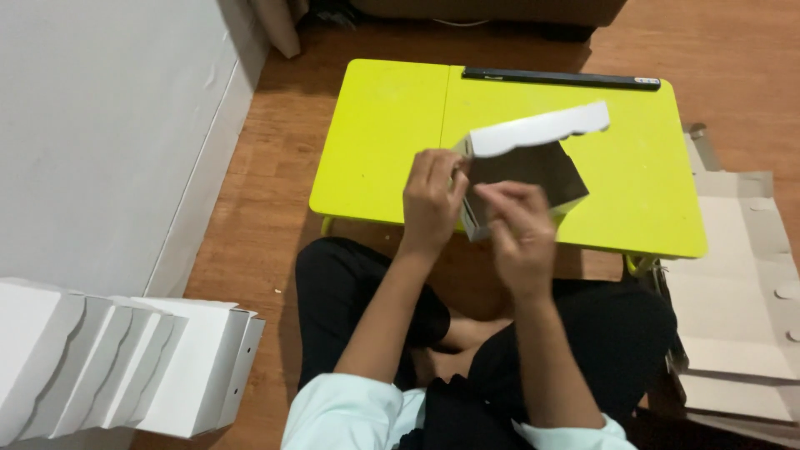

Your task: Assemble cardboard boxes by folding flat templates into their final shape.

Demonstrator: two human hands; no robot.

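Observation:
A small white cardboard box (533, 162) with a dark inside and a wavy-edged lid flap rests on the front of a lime-yellow lap table (383, 133). My left hand (432, 200) grips the box's left front corner. My right hand (521, 237) is at its front wall, fingers curled on the cardboard edge. The box's near side is hidden behind both hands.
A row of folded white boxes (125, 367) stands at the lower left by a white wall (100, 125). Flat unfolded cardboard sheets (742, 292) lie on the wooden floor at the right. A black strip (562, 79) runs along the table's far edge.

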